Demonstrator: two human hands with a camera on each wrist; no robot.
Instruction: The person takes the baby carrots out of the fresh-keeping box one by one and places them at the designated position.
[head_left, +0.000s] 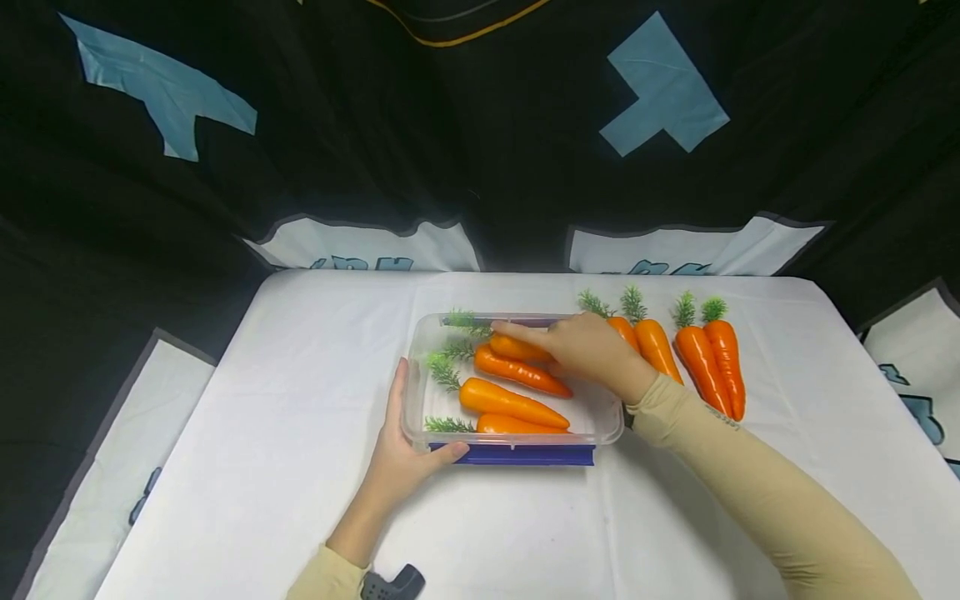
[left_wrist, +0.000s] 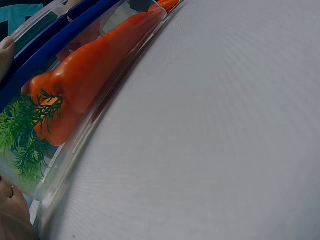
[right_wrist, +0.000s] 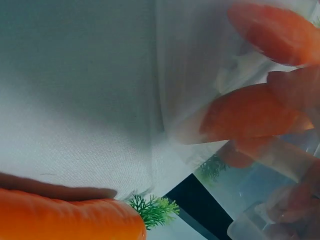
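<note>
Head view: clear container (head_left: 609, 417) on the white table (head_left: 322, 375), long side across the person's front. Left hand (head_left: 401, 467) grips its near left corner, fingers along the end wall, thumb by the blue latch (head_left: 517, 455). Right hand (head_left: 592, 350) enters from the right, over the far right part, index finger laid along the farthest carrot inside (head_left: 517, 348). That carrot lies leftward from the palm, leaves left, its long axis roughly along the container's long side. Three other carrots show inside, nearer the person, also leaves left. Outside, to the right, the four table carrots (head_left: 701, 367) point leaves away from the person, so roughly crosswise to those inside. Right hand is nearer to them; its wrist partly covers the leftmost. Key relation, as judged: a turn of about a quarter separates the two groups.

Left wrist view: carrot and leaves seen through the container wall; left thumb (left_wrist: 6, 56) at the frame edge, on the latch side.

Right wrist view: one table carrot close below, leaves pointing to the container. Hand region blurred behind plastic; cannot tell whether the right fingers pinch the carrot or merely rest on it.
</note>
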